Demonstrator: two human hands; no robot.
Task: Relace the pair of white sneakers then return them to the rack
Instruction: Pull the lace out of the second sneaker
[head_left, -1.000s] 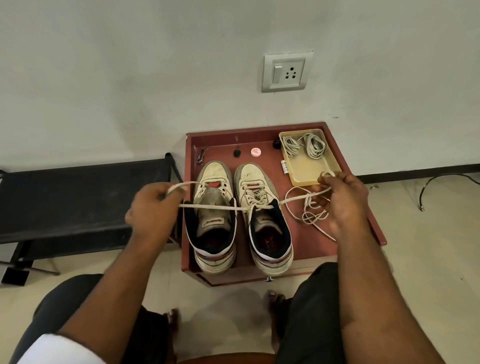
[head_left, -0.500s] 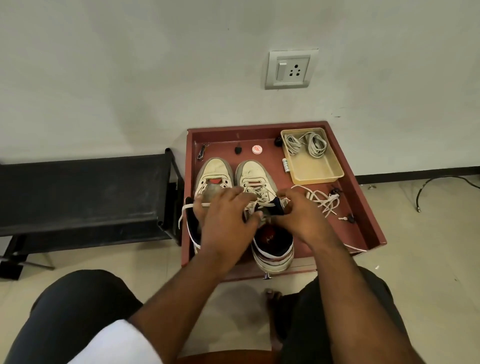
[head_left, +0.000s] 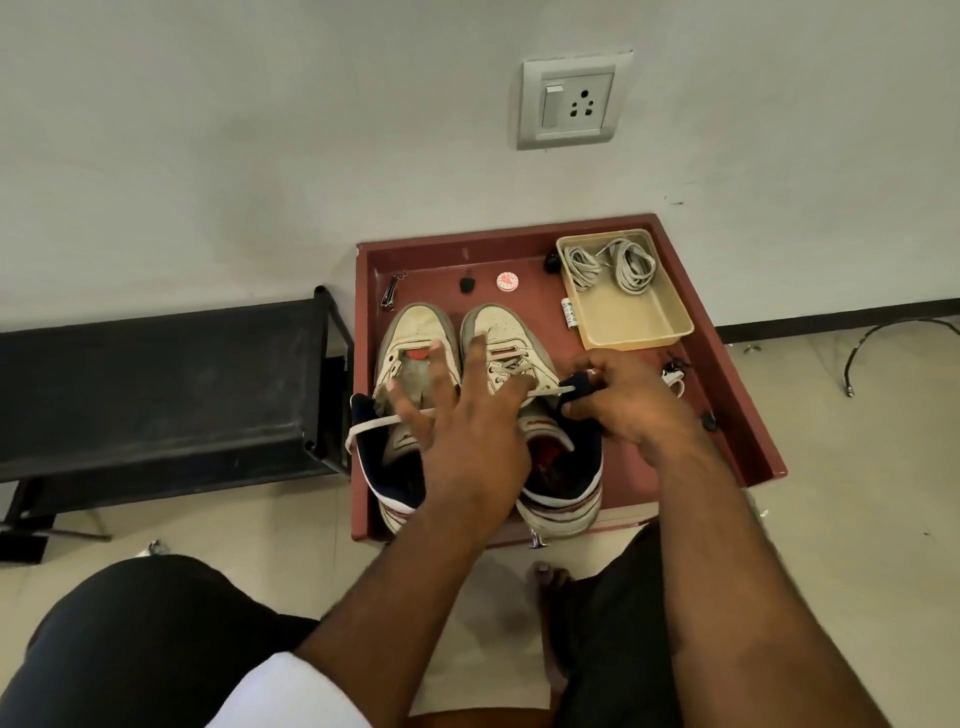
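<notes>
Two worn white sneakers stand side by side, toes to the wall, on a red-brown tray table (head_left: 748, 415). The left sneaker (head_left: 415, 332) has bare eyelets; the right sneaker (head_left: 501, 325) has laces across its front. A white lace (head_left: 363, 428) runs from a loop at the left sneaker's collar, under my fingers, to the right. My left hand (head_left: 467, 436) hovers over both shoes with fingers spread. My right hand (head_left: 623, 405) pinches the right sneaker's navy collar where the lace end meets it.
A beige plastic tray (head_left: 639, 327) with spare coiled laces sits at the table's back right. Small items lie near the back rim: a round red-white cap (head_left: 508, 281), a black knob (head_left: 467, 285). A black shoe rack (head_left: 156, 384) stands to the left. A cable (head_left: 883, 338) lies on the floor.
A second ago my hands held the lace stretched wide apart; they came together over the sneakers. Since half a second ago my left fingers have spread and my right hand has taken the navy collar.
</notes>
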